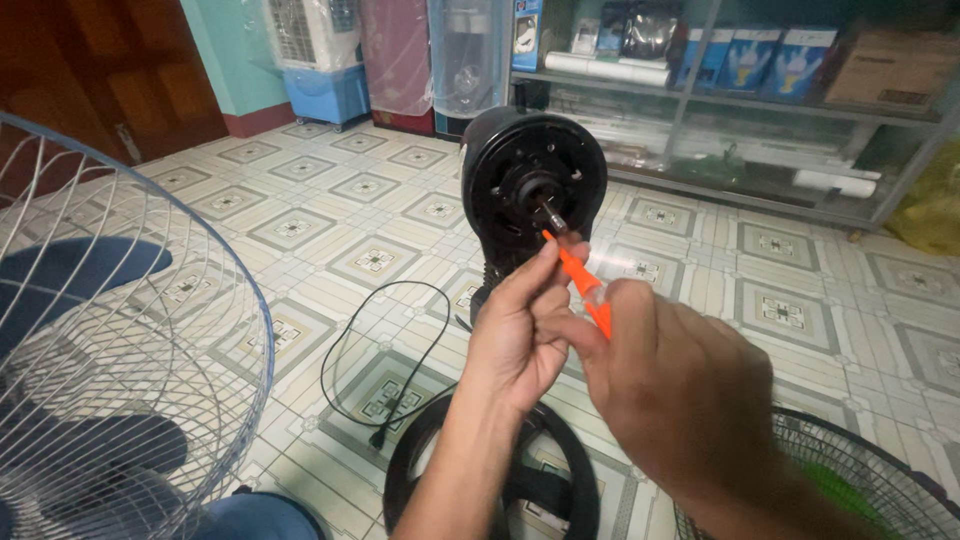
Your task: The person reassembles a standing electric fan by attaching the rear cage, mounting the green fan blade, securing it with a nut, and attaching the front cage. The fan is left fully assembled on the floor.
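Both hands grip an orange nozzle (pixel 580 280): left hand (pixel 520 335) pinches and steadies its tip, right hand (pixel 680 400) holds its base, aiming toward 11 o'clock at the motor shaft (pixel 552 213).

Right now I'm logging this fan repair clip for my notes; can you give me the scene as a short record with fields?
setting: tiled floor, shelves of boxes behind
left hand: fingertips pinch the orange nozzle near its tip
right hand: grips the nozzle's lower end
nozzle tip: at the motor shaft
fan motor housing: black, upright, front uncovered
wire grille: at left
second grille: lower right
power cord: looped on the floor
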